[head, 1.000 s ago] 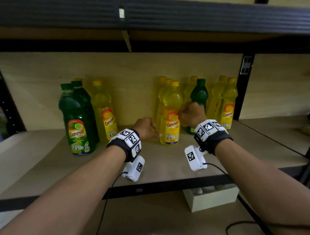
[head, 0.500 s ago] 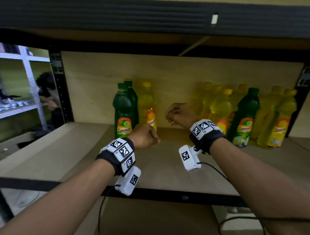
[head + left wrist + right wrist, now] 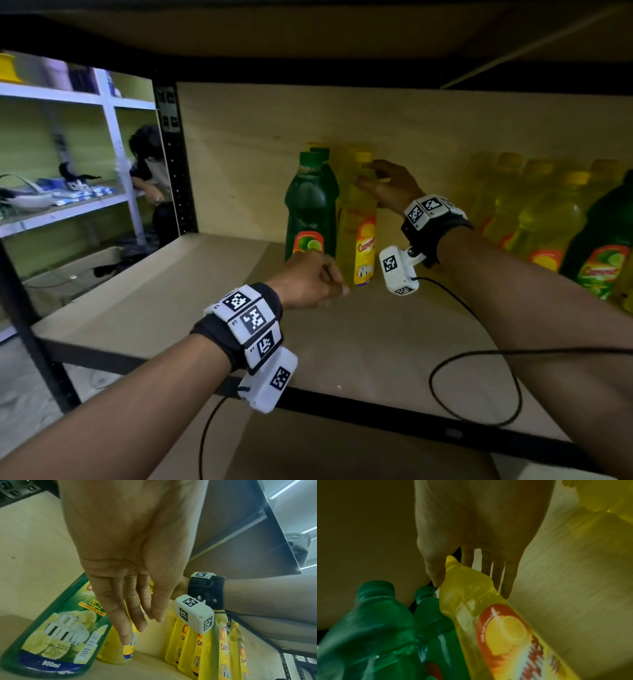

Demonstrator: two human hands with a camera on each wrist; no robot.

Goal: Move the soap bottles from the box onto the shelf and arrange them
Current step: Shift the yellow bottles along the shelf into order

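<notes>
On the wooden shelf [image 3: 359, 342] a left group holds two green soap bottles [image 3: 308, 205] and a yellow soap bottle [image 3: 358, 222]. My right hand [image 3: 371, 174] is at the yellow bottle's neck [image 3: 458, 569]. The thumb touches one side and the straight, spread fingers [image 3: 496, 574] pass the other side. My left hand [image 3: 311, 281] hovers low in front of the green bottle [image 3: 56, 622]. Its fingers [image 3: 130, 615] hang relaxed and hold nothing. A second row of yellow bottles [image 3: 548, 219] with one green bottle [image 3: 603, 246] stands to the right.
A black upright post [image 3: 174, 164] bounds the shelf on the left, and the upper shelf hangs low overhead. A black cable [image 3: 479, 387] loops across the shelf's front right. Beyond the post are a white rack, a person [image 3: 150, 164] and a cardboard box [image 3: 78, 270] on the floor.
The view swung left toward the left group. My right hand opened from a fist and reached up to the yellow bottle's neck. My left hand stayed low by the green bottle.
</notes>
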